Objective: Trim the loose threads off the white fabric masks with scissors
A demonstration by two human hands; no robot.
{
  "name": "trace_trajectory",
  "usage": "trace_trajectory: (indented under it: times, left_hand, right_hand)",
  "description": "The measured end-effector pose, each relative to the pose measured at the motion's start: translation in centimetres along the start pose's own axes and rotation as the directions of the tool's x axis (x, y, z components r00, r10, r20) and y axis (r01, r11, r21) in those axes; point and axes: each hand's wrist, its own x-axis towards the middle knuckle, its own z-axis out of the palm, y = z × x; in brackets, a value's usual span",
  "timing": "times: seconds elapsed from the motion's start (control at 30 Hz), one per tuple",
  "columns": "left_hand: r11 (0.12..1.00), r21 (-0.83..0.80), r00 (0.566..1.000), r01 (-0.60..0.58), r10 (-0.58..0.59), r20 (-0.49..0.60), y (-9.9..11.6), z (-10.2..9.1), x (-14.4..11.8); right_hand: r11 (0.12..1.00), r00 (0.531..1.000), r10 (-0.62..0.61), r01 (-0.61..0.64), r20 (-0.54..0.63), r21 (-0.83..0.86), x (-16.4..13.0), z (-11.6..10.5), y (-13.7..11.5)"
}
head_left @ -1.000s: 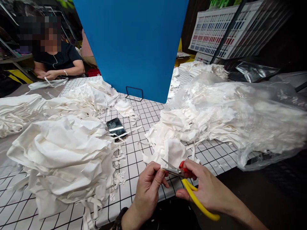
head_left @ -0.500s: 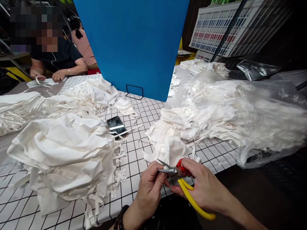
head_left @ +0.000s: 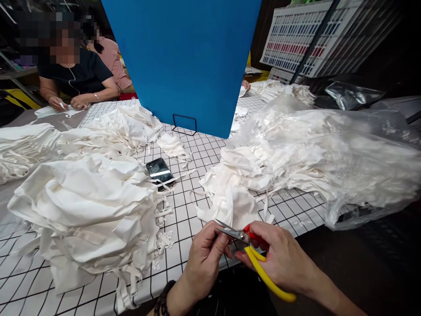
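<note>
Head view, clock read from the scissors (head_left: 243, 237): they sit above the near edge of the grid-patterned bench (head_left: 182, 208), blades slightly parted. At four o'clock the right hand (head_left: 283, 254) has its grip closed round their red and yellow handles. At eight, the left hand (head_left: 203, 259) has thumb and fingers pinched together beside the blade tips; whether anything lies between them I cannot tell. A loose white cloth heap (head_left: 230, 204) spreads at twelve, plastic-covered white cloth (head_left: 355, 162) at two. A tall cloth pile (head_left: 88, 224) stands at nine, a phone (head_left: 159, 170) at ten, a blue panel (head_left: 184, 66) at eleven.
</note>
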Motion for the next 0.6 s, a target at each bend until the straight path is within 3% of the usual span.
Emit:
trace_trajectory:
  times: [0.3,0.6]
  left_hand:
    - [0.999,0.043,0.999,-0.016,0.014,0.049,0.0,-0.6,0.1]
    - [1.000,0.011,0.999,0.010,-0.010,0.044,-0.1,-0.7,0.1]
  right_hand:
    - [1.000,0.999,-0.026,0.026,0.020,0.006,-0.1,-0.9,-0.5]
    - [0.996,0.999,0.008,-0.011,0.031,0.087,0.1,0.4,1.0]
